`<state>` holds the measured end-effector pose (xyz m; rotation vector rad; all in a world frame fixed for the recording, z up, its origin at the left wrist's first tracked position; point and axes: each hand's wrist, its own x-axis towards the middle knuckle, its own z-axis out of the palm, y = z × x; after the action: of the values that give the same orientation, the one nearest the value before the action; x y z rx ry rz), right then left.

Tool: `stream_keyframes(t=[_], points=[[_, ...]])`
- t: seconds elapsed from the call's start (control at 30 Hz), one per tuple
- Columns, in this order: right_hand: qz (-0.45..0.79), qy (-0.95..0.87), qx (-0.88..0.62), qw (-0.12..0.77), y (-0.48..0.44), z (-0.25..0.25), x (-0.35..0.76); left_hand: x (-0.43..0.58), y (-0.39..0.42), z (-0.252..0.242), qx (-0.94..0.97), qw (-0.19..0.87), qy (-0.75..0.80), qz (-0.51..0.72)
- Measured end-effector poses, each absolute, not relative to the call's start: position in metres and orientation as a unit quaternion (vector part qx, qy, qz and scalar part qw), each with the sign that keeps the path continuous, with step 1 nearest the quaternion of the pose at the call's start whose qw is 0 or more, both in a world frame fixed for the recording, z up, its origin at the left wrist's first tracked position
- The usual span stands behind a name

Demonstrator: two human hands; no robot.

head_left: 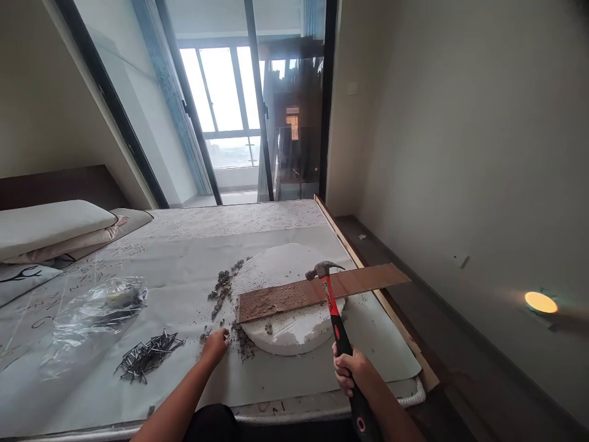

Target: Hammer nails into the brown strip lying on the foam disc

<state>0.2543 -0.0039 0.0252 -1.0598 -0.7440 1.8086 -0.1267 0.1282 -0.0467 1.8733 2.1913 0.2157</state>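
Observation:
My right hand point(352, 368) is wrapped round the black and red handle of a claw hammer point(339, 334). The hammer's steel head is raised in front of a brown wooden board point(294, 294), which has many small holes or dents in its left half. Under the board lies a round white foam disc point(285, 337), chipped along its near edge. My left hand point(215, 347) is closed beside the disc's left edge, close to grey crumbled debris point(223, 285); whatever its fingers hold is hidden. A pile of loose nails point(148, 357) lies to the left of that hand.
A clear plastic bag point(99, 319) with something inside lies behind the nails. Pillows point(55, 227) are stacked at the left of the bed, whose mattress point(161, 264) carries a pale sheet. A wooden bed rail point(350, 245) runs along the right; beyond it are floor and wall.

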Motion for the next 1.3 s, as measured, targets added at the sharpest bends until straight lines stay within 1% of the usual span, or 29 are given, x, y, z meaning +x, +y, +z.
stream_keyframes(t=[0.13, 0.27, 0.37, 0.5, 0.6, 0.7, 0.83, 1.1, 1.3], points=[[0.731, -0.298, -0.435, 0.433, -0.003, 0.035, 0.256, -0.134, 0.121, -0.021, 0.65, 0.12, 0.732, 0.164], [0.732, -0.292, -0.445, 0.425, -0.006, 0.046, 0.259, -0.136, 0.107, 0.022, 0.603, 0.206, 0.715, 0.288], [0.736, -0.29, -0.446, 0.42, -0.008, 0.049, 0.261, -0.122, 0.098, 0.06, 0.59, 0.243, 0.672, 0.376], [0.734, -0.293, -0.442, 0.424, -0.008, 0.05, 0.264, -0.073, 0.099, 0.102, 0.532, 0.357, 0.608, 0.469], [0.738, -0.295, -0.43, 0.428, -0.008, 0.049, 0.265, -0.024, 0.112, 0.114, 0.507, 0.445, 0.526, 0.518], [0.749, -0.284, -0.42, 0.426, -0.007, 0.049, 0.267, 0.024, 0.137, 0.11, 0.483, 0.525, 0.477, 0.513], [0.754, -0.276, -0.413, 0.429, -0.007, 0.046, 0.268, 0.074, 0.177, 0.086, 0.406, 0.642, 0.453, 0.466], [0.752, -0.279, -0.398, 0.445, -0.007, 0.034, 0.279, 0.109, 0.232, 0.031, 0.263, 0.719, 0.439, 0.47], [0.756, -0.273, -0.395, 0.444, -0.002, 0.033, 0.283, 0.114, 0.238, 0.029, 0.191, 0.771, 0.423, 0.437]])
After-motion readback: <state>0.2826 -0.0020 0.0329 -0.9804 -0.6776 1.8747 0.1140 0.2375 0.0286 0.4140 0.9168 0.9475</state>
